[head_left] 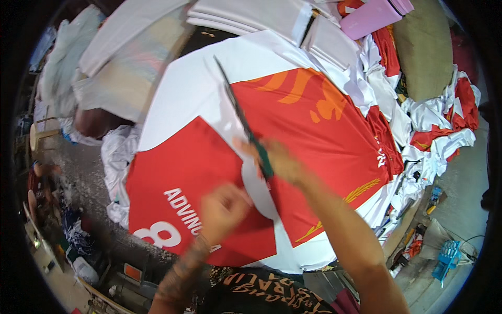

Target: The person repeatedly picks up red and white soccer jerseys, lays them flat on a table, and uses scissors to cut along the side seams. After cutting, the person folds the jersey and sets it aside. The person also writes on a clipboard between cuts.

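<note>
A large sheet of white fabric [167, 99] printed with red jersey panels lies spread in front of me. Long dark-bladed scissors with a green handle [264, 159] are in my right hand [282, 161], its fingers wrapped round the handle. Their blades point away from me, along the white strip between a red panel with white lettering [172, 162] on the left and a red panel with orange and gold patterns [308, 141] on the right. My left hand [226, 208], blurred, is curled at the inner edge of the left panel, pinching the red fabric there.
Folded white fabric [246, 13] is stacked at the far side, beside a pink tumbler [368, 18]. Red and white scraps [439, 125] are heaped along the right. Clear plastic-wrapped material [125, 73] lies at the far left. A blue plastic basket [446, 261] sits at the lower right.
</note>
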Demonstrator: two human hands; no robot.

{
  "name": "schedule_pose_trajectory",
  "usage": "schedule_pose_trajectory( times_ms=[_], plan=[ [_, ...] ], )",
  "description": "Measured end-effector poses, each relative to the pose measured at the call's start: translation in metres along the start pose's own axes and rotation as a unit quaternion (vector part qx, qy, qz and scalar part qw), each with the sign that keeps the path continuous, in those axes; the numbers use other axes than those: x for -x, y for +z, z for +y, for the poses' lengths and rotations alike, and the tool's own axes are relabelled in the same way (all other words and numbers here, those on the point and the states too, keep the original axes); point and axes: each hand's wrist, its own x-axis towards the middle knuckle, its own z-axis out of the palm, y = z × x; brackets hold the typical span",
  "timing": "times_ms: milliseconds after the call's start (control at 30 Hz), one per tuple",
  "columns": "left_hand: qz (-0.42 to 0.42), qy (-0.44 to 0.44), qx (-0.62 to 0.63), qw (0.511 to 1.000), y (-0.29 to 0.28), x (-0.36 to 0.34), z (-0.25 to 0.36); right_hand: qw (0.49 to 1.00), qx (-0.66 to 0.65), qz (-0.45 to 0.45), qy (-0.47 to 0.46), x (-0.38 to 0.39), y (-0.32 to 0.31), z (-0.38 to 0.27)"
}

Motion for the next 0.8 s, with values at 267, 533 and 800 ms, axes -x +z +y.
schedule_pose_trajectory(
  times_ms=[267,533,800],
  plan=[
    [0.211,0.139,-0.525,0.813,-0.018,0.04,-0.079,0.986,-0.003,-0.019,-0.165,0.001,-0.001,-0.031],
    [0.28,0.24,-0.205,0.907,-0.025,-0.025,-0.053,0.943,-0.08,0.292,-0.139,0.26,-0.005,0.243],
    [-0.047,0.387,-0.572,0.722,0.261,0.017,-0.044,0.767,0.14,0.59,0.212,0.423,-0.076,0.52]
  ],
)
